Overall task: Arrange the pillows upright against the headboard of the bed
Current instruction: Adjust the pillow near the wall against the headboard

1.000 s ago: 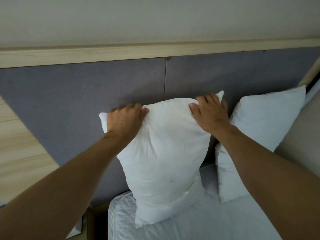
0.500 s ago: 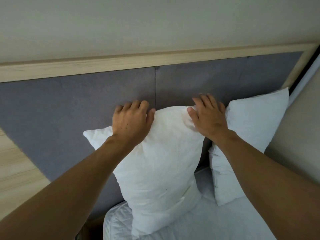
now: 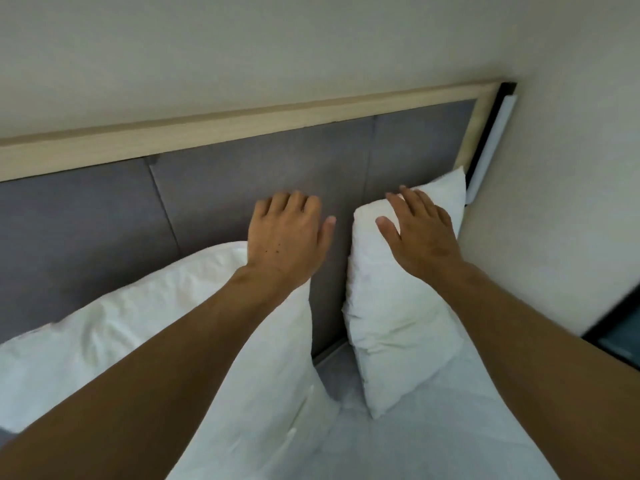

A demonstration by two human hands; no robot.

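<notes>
Two white pillows are standing against a grey padded headboard (image 3: 242, 188), which is carrying a pale wooden rail (image 3: 242, 124) along its top edge. The larger left pillow (image 3: 145, 323) is leaning on the headboard's lower part, its top edge sloping down toward the left. The smaller right pillow (image 3: 391, 306) is standing upright in the corner beside the side wall (image 3: 554, 202), its upper corner pointing toward the end of the rail. A strip of grey headboard is showing between the two pillows, so they are standing apart. The left hand (image 3: 285, 240) is reaching past the top right corner of the left pillow, fingers spread and gripping nothing; whether it is touching the headboard cannot be told. The right hand (image 3: 420, 230) is lying flat and uncurled on the upper part of the right pillow, pressing rather than grasping. Both forearms are extending over the white bedsheet (image 3: 433, 438).
</notes>
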